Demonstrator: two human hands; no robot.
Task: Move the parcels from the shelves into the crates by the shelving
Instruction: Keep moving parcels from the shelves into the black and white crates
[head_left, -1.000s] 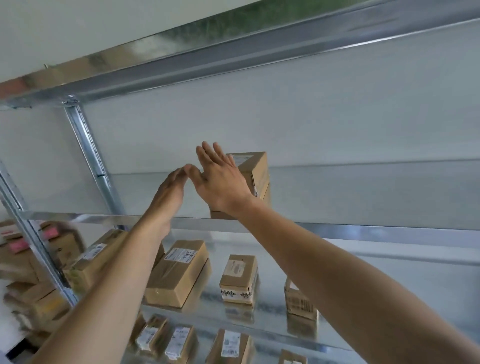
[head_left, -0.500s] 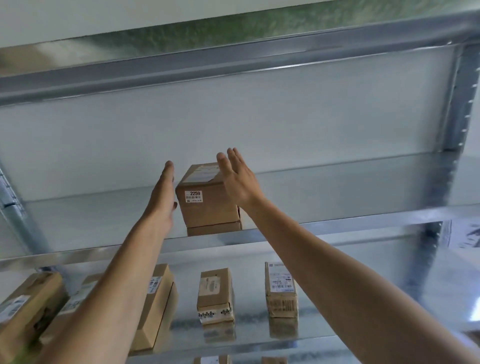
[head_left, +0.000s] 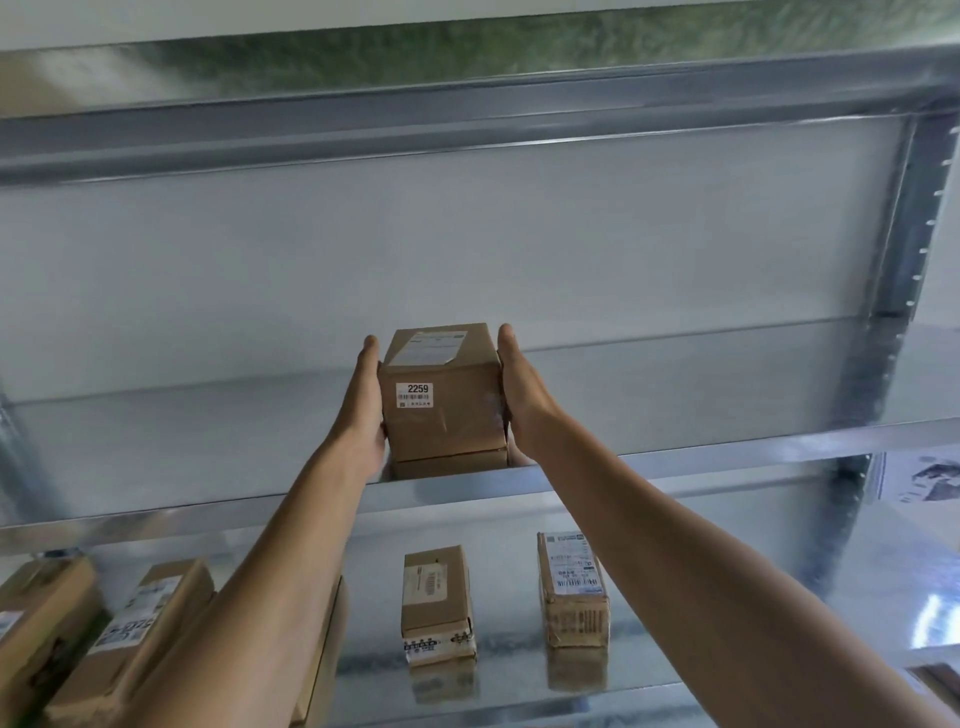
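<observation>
Cardboard between my palms: left hand (head_left: 363, 415) and right hand (head_left: 522, 397) press flat, fingers straight, against the sides of box 2259 (head_left: 441, 410) at the near edge of the upper shelf (head_left: 727, 448). Hardly begun, I judge: more parcels (head_left: 437, 605) wait below; no crate visible.

Bare left hand (head_left: 363, 410), bare right hand (head_left: 523, 400).

Parcel storeroom or sorting depot. Identified by: galvanised steel shelving (head_left: 675, 458) with a perforated upright (head_left: 906, 234); sealed cardboard parcels (head_left: 437, 597) spaced along the lower shelf (head_left: 511, 675), printed shipping labels (head_left: 569, 564) affixed; one upper parcel (head_left: 447, 431) numbered by sticker (head_left: 414, 394) "2259".
</observation>
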